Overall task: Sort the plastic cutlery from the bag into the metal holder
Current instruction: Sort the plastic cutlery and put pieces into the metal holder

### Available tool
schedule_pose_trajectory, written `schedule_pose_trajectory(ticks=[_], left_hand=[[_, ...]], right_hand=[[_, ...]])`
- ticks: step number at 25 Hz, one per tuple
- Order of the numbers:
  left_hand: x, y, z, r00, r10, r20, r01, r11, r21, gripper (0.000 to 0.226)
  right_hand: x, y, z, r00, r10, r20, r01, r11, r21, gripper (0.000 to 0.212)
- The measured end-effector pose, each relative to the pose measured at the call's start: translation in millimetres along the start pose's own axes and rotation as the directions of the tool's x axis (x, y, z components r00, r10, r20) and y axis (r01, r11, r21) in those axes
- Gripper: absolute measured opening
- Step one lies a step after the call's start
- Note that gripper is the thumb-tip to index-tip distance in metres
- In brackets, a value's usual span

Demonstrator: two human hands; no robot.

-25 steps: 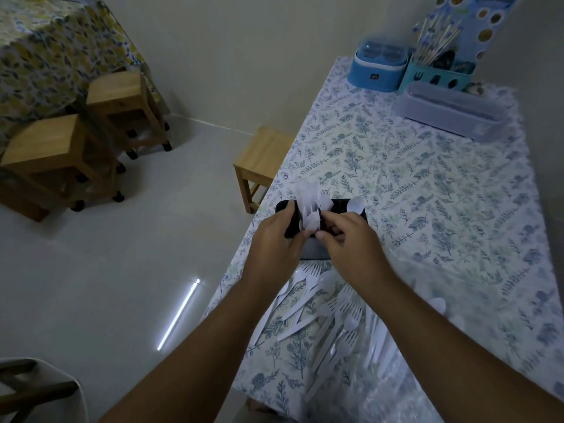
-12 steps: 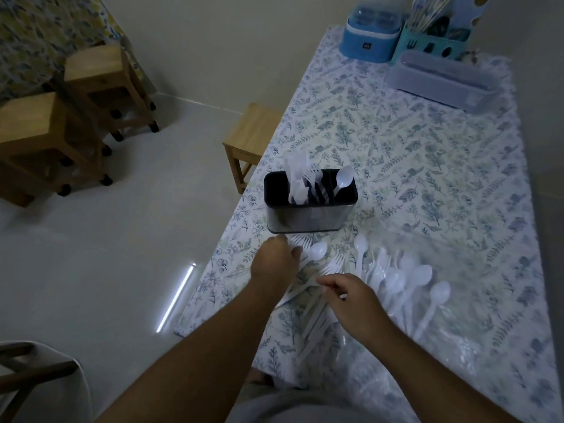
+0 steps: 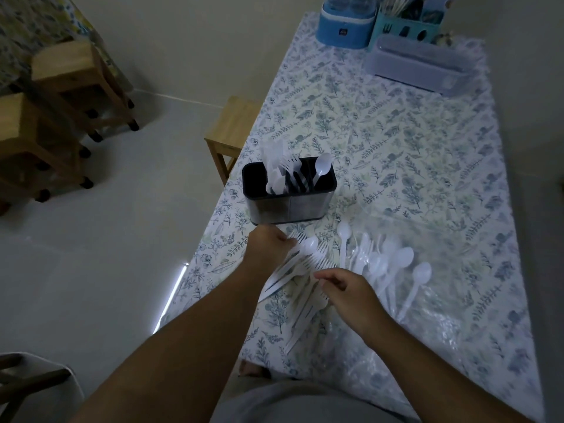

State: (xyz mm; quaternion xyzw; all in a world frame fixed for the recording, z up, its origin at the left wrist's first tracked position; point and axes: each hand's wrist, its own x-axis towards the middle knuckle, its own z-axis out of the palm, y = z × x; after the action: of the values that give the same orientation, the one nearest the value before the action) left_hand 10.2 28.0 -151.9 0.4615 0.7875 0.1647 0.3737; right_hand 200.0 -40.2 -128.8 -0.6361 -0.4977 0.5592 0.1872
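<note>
The metal holder (image 3: 290, 209) stands near the table's left edge, with white knives in its left part, forks in the middle and one spoon (image 3: 323, 167) at the right. In front of it lies a loose pile of white forks (image 3: 305, 303), and spoons (image 3: 393, 264) lie on the clear plastic bag (image 3: 442, 315). My left hand (image 3: 268, 248) is just below the holder, its fingers curled onto fork heads at the pile's top. My right hand (image 3: 348, 291) pinches a fork in the pile between thumb and forefinger.
At the table's far end stand a blue box (image 3: 345, 22), a teal caddy (image 3: 406, 29) and a long grey lidded box (image 3: 418, 65). A wooden stool (image 3: 232, 129) stands by the left table edge. More stools (image 3: 61, 87) stand on the floor at the left.
Both hands have come away from the holder's top and down to the loose pile in front of it. Since half a second ago they have barely shifted.
</note>
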Motion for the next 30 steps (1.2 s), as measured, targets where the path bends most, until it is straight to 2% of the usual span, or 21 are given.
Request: schedule_pose_trajectory(ticks=[3,4,6,8,9,11,12,15,17,19,21,24,25,27,28,30], left_hand=[[-9,12,-9,1.0,0.016,-0.008,-0.017,0.992,-0.123,0.023],[-14,17,-11,1.0,0.02,0.008,-0.018,0.977,-0.212,0.021],[-26,27,-15,0.988,0.022,0.154,0.048,0.899,-0.435,0.02],[-33,30,-14,0.965,0.037,0.259,0.102,0.86,-0.501,0.026],[-30,27,-12,0.975,0.034,0.218,0.068,0.895,-0.442,0.028],[-17,16,-6,0.999,0.046,0.018,-0.043,0.989,-0.141,0.027],[-12,11,-2,0.999,0.036,-0.026,-0.037,0.999,-0.033,0.028],[-8,5,14,0.999,-0.001,0.043,-0.004,0.993,0.116,0.023],[-9,8,17,0.999,0.05,0.014,-0.051,0.992,0.111,0.016],[-17,16,10,0.987,0.143,-0.08,-0.142,0.99,0.02,0.013],[-32,27,3,0.976,0.192,-0.106,-0.201,0.976,-0.079,0.012],[-59,40,10,0.977,0.196,0.08,-0.158,0.927,-0.341,0.014],[-65,40,14,0.978,0.183,0.105,-0.132,0.919,-0.371,0.017],[-71,28,19,0.983,0.181,0.028,-0.168,0.951,-0.259,0.018],[-73,15,19,0.978,0.207,-0.016,-0.207,0.969,-0.131,0.014],[-76,-16,19,0.97,0.243,0.003,-0.242,0.963,0.118,0.012]], right_hand=[[5,-7,0,0.998,0.033,-0.052,-0.028,0.995,0.091,0.023],[7,-11,1,0.998,0.041,-0.052,-0.033,0.989,0.145,0.024],[13,-21,4,0.999,0.04,-0.005,-0.038,0.971,0.237,0.029],[19,-25,8,1.0,0.002,0.022,-0.007,0.973,0.229,0.02],[20,-26,9,1.0,-0.001,0.01,-0.001,0.976,0.217,0.017],[20,-20,8,0.997,0.065,-0.036,-0.052,0.959,0.278,0.018],[19,-16,6,0.992,0.115,-0.046,-0.095,0.943,0.317,0.02],[17,2,-2,0.971,0.231,-0.056,-0.197,0.914,0.355,0.024],[19,9,-5,0.958,0.282,-0.045,-0.225,0.843,0.489,0.026],[20,10,-7,0.958,0.287,-0.027,-0.212,0.764,0.609,0.025],[21,9,-6,0.964,0.265,-0.013,-0.193,0.734,0.651,0.025],[17,3,-4,0.987,0.142,0.082,-0.16,0.726,0.669,0.024],[15,0,-4,0.988,0.101,0.115,-0.152,0.741,0.654,0.024],[10,-2,-4,0.987,0.119,0.112,-0.162,0.795,0.585,0.023],[9,1,-5,0.984,0.161,0.08,-0.179,0.826,0.535,0.026],[7,12,-7,0.976,0.218,0.021,-0.205,0.876,0.437,0.026]])
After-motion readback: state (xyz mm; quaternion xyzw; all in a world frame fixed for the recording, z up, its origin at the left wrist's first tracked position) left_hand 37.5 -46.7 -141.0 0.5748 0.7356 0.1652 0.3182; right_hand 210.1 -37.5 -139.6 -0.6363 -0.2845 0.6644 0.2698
